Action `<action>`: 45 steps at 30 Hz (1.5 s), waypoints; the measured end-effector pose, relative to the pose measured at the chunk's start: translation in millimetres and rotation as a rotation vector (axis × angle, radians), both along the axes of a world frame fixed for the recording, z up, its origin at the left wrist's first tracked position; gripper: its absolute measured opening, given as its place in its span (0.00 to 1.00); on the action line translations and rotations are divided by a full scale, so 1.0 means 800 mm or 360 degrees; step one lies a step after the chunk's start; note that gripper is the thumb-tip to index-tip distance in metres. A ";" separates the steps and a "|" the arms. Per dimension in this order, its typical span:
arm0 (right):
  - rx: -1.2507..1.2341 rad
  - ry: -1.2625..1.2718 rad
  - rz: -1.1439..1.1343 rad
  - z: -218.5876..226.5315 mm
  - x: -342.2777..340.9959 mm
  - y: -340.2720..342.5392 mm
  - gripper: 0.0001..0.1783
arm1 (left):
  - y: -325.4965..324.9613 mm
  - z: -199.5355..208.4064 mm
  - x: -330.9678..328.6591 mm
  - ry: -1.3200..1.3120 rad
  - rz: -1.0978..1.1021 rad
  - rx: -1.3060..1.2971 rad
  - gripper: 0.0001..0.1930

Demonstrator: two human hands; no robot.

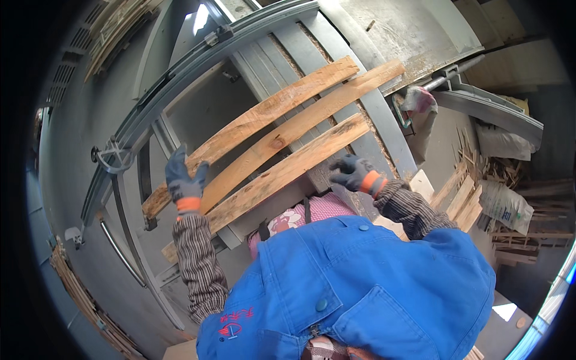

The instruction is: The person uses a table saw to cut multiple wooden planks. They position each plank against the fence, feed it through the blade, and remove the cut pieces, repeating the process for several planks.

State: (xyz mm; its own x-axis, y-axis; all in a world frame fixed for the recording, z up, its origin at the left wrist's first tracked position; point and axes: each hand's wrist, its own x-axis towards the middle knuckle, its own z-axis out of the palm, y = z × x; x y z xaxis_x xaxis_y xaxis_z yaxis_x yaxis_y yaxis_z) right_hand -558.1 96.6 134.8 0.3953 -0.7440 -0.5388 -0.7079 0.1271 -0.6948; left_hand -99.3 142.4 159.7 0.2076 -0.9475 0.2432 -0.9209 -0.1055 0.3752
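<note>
Spread apart at thumb and fingers on the left hand, over the far board near its left end; cannot tell whether gripping it. Loosely bent and parted on the right hand, just beside the near board. Laid slantwise across the slatted metal desk, with the middle board between the other two.

Stands as a grey metal table of parallel strips, with sawdust in the gaps. Carries, slanting across and jutting out leftward, a long far plank, a knotted middle plank and a near plank.
</note>
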 end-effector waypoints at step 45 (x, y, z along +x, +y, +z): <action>-0.1107 0.0269 0.0825 0.023 0.147 -0.112 0.25 | 0.126 -0.053 -0.090 -0.0281 -0.0213 0.0887 0.45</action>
State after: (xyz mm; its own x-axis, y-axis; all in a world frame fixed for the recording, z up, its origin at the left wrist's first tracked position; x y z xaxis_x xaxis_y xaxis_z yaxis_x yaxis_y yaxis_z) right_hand -440.8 7.0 153.5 0.7297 -0.6745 -0.1127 -0.6596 -0.6508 -0.3759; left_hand -171.1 242.9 117.4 0.0796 -0.9572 -0.2782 -0.9831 -0.1214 0.1367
